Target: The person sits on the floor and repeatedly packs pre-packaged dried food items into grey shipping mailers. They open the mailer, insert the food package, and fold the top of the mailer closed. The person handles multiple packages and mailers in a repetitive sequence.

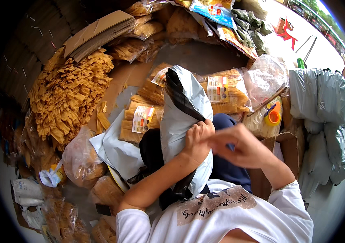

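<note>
Step in hand looks like closing a filled mailer bag [182,113]: grey outside, black lining, standing on the person's lap. Left hand [196,139] has fingers clamped on the bag's edge near the mouth. Right hand [237,148] is just beside it, fingers loosely curled, holding nothing visible. Labelled packs [138,121] of dried yellow strips lie behind. Next move likely needs the right hand to fold the flap down while the left holds the bag steady.

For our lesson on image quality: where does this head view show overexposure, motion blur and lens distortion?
Head view: the ground at upper right is blown out white; the right hand is slightly motion-blurred beside the sharper left hand on the grey mailing bag; fisheye curvature bends edges, and the corners go black.
</note>
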A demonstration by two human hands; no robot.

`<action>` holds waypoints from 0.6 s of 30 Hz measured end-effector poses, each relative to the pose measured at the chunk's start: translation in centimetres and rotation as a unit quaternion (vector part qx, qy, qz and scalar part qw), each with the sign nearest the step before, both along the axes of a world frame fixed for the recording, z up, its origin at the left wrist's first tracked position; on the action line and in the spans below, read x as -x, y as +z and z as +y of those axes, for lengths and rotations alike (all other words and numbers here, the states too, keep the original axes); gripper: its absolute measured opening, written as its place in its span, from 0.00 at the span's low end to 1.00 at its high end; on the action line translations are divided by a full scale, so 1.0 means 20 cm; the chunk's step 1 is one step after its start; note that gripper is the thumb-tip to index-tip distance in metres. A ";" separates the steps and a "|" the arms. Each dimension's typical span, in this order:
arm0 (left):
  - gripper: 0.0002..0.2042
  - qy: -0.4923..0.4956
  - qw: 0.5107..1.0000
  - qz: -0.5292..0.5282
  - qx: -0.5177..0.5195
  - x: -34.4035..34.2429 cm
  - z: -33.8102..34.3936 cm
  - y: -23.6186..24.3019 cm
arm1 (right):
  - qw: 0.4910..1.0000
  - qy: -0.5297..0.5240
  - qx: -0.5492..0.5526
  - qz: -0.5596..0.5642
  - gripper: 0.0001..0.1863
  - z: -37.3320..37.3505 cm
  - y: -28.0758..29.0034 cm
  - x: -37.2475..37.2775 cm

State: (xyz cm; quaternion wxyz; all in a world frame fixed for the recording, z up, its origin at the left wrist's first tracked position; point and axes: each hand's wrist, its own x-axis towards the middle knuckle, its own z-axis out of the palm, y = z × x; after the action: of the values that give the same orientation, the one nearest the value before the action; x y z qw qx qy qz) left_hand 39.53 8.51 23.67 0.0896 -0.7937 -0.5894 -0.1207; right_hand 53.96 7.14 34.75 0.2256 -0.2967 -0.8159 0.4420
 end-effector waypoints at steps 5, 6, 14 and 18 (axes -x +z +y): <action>0.04 -0.044 0.996 0.072 -0.018 -0.03 -0.01 0.05 | 0.967 -0.072 -0.240 0.049 0.17 0.57 -0.21 0.11; 0.04 -0.055 0.996 0.074 -0.020 -0.03 -0.02 0.05 | 0.961 -0.028 -0.267 0.065 0.18 0.67 -0.27 0.16; 0.05 -0.122 0.986 0.116 0.010 -0.02 -0.01 0.07 | 0.942 -0.104 -0.318 0.001 0.08 0.97 -0.45 0.35; 0.04 -0.103 0.986 0.131 0.029 0.00 -0.03 0.05 | 0.946 -0.168 -0.275 -0.034 0.06 0.82 -0.30 0.39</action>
State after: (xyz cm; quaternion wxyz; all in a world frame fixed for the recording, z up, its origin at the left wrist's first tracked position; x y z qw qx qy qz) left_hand 39.52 7.94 24.74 0.1297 -0.8613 -0.4912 -0.0070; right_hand 46.11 23.62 28.71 0.3414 -0.3706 -0.8514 0.1457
